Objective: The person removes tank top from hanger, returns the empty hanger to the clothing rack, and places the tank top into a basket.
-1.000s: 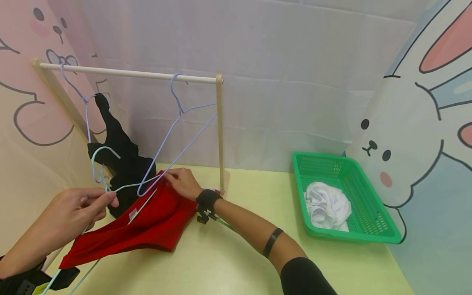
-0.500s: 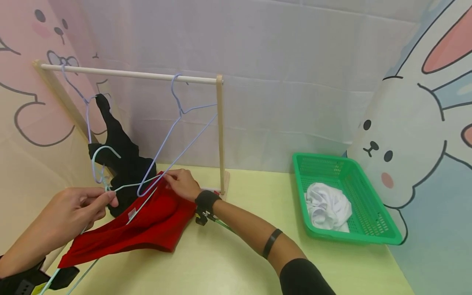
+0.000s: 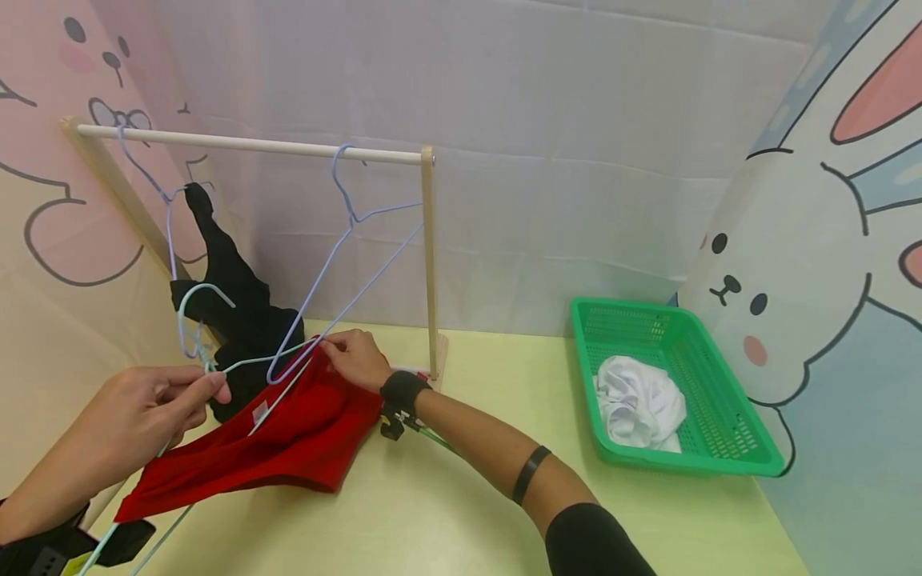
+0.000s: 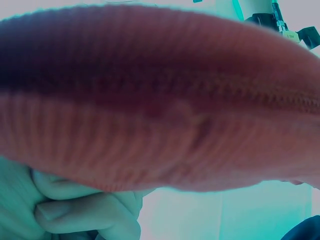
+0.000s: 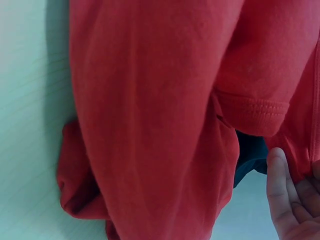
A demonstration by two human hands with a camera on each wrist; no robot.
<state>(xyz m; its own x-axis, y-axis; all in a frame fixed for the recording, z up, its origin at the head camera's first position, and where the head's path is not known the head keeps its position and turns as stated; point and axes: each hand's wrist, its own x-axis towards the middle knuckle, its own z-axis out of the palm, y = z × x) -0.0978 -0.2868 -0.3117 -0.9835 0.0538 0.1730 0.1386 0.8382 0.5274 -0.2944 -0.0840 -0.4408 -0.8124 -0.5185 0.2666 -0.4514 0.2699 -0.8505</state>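
Note:
My left hand pinches the neck of a mint-green hanger, its hook sticking up above the fingers. A red shirt with a small white label hangs on this hanger, which passes inside it and comes out at the lower left. At the far shoulder end, my right hand pinches the shirt's edge beside the hanger arm. In the right wrist view the right-hand fingers hold red cloth near a stitched sleeve hem. Red cloth fills most of the left wrist view, above curled left-hand fingers.
A wooden rack stands at the back left. From it hang a bare lavender hanger, overlapping the shirt's shoulder in the head view, and another with a black garment. A green basket with white cloth sits at right.

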